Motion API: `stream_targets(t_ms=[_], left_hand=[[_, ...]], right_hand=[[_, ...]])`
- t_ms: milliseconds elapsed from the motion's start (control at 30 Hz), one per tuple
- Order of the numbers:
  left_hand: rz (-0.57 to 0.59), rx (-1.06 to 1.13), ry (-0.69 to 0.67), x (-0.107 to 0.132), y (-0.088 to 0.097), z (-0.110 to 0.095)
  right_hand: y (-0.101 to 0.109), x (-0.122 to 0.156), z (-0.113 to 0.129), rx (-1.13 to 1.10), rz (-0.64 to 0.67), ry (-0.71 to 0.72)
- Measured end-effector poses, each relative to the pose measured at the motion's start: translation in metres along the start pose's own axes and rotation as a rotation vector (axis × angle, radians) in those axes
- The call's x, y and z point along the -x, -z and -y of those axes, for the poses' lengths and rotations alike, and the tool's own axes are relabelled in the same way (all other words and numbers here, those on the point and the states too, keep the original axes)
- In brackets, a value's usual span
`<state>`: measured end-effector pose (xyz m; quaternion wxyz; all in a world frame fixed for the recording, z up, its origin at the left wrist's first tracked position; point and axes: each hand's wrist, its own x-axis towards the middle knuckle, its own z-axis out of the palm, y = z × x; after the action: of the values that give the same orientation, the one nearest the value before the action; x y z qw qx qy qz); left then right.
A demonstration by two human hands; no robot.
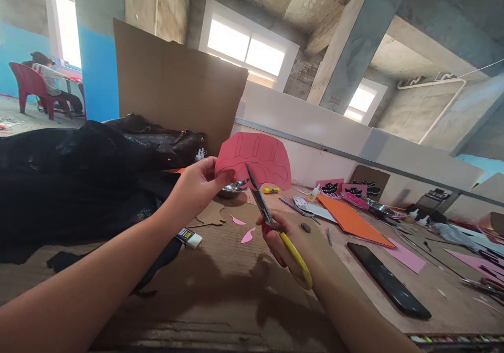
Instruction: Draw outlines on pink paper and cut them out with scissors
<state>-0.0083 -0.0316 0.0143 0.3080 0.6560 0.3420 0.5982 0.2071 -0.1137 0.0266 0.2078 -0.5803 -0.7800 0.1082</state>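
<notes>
My left hand (199, 187) pinches the lower left edge of a pink paper cut-out (255, 156) with drawn lines, held up above the table. My right hand (281, 240) grips yellow-handled scissors (271, 221). Their blades point up and meet the bottom edge of the pink paper. Two small pink paper scraps (246, 232) lie on the brown cardboard table cover (220, 284) just below.
A black bag and dark cloth (79, 179) fill the left side, with a cardboard sheet (173, 85) standing behind them. An orange sheet (352, 219), pink sheets, a black phone (388, 284), a glue stick (270, 190), an eraser (189, 236) and craft bits lie to the right. A person sits on a red chair far left.
</notes>
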Motion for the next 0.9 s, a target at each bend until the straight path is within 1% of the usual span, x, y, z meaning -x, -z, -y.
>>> stream_targets(t_ms=[200, 400, 600, 800, 900], left_hand=[[0.013, 0.039, 0.001, -0.0012, 0.0008, 0.0013], [0.012, 0.039, -0.001, -0.0014, 0.0011, 0.0009], [0.021, 0.042, -0.01, -0.0012, 0.0007, 0.0029], [0.024, 0.005, -0.004, -0.0003, 0.0005, 0.0012], [-0.005, 0.011, -0.001, -0.0014, 0.0013, 0.0004]], right_hand=[[-0.0011, 0.0014, -0.0001, 0.068, -0.009, 0.033], [-0.0019, 0.0002, 0.0, 0.091, -0.022, 0.025], [0.0008, 0.001, 0.0018, 0.074, -0.011, 0.035], [-0.0039, -0.0012, -0.0018, 0.049, 0.002, 0.02], [-0.0051, -0.0033, -0.0027, 0.0, 0.051, 0.04]])
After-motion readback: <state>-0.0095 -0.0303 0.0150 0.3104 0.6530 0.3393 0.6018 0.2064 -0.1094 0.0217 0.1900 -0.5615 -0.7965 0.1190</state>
